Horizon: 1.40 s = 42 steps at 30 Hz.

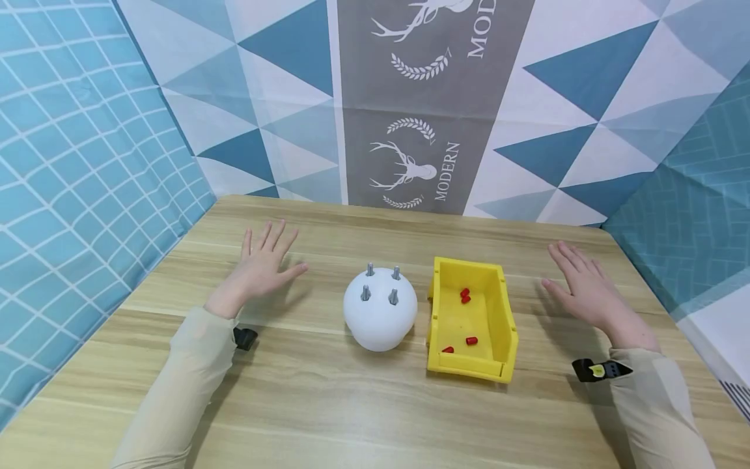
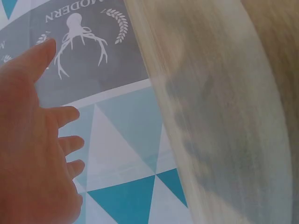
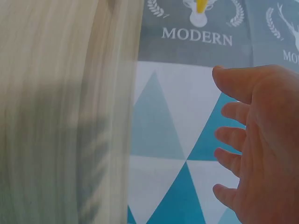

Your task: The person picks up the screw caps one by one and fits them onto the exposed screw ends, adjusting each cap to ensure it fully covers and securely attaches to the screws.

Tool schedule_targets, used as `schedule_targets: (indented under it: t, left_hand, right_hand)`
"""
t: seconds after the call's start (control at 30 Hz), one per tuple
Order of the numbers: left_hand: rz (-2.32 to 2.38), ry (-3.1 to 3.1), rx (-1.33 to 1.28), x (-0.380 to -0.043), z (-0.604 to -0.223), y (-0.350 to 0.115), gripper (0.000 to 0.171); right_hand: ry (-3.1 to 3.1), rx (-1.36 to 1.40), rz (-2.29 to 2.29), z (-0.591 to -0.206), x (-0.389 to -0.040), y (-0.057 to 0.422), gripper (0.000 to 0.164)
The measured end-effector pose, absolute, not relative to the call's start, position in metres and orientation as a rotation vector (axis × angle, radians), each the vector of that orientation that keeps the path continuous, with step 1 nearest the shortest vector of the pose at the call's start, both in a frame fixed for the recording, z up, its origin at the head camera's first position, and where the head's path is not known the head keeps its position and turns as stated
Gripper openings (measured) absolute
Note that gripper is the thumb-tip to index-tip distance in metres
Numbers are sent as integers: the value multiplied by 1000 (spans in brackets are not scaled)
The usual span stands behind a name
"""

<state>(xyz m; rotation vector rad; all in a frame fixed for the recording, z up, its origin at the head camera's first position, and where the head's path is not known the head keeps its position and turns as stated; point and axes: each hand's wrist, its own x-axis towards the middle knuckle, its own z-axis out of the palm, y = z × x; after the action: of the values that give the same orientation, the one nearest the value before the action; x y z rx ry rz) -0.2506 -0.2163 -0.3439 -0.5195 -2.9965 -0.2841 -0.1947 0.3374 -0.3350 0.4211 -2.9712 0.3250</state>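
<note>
Spread fingers and an outstretched thumb show on my left hand (image 1: pixel 260 269), which hovers over the wooden table left of a white rounded object (image 1: pixel 379 319). Several threaded metal studs (image 1: pixel 393 297) stick up from that object's top. To its right sits a yellow plastic bin (image 1: pixel 467 366) with several small red caps (image 1: pixel 471 341) lying inside. My right hand (image 1: pixel 592 293), fingers extended, is held to the right of the bin and apart from it. Both wrist views show the hands with nothing in them: the left palm (image 2: pixel 32 140) and the right palm (image 3: pixel 275 149) face inward.
The wooden table (image 1: pixel 328 417) ends at a back wall hung with patterned cloth (image 1: pixel 293 143). Blue tiled-print cloth (image 1: pixel 76 163) borders the left side, and teal cloth (image 1: pixel 691 215) the right. A black strap device (image 1: pixel 600 370) is worn at the right wrist.
</note>
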Motion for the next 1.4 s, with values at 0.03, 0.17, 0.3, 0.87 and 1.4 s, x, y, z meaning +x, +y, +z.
schedule_targets:
  t: [0.03,0.17,0.3,0.87,1.4]
  left_hand:
    - [-287,-2994,-523,-250,-344,-216,79]
    - [-296,-2989,-539,-249,-345,-216,79]
    - [-297,-2978,-555,-246,-344,-214,79]
    - [-596,-3036,-780,-233,-338,-191,70]
    - [-867,-3030,-1061,-220,-332,-164,86]
  right_hand:
    - [-2966,423,316,-334,-195,336,68]
    - [-2946,455,298,-332,-195,329,67]
    - [-2922,480,311,-330,-193,323,65]
    - [-2827,617,399,-328,-188,287,49]
    - [-2855,740,343,-322,-174,254,37]
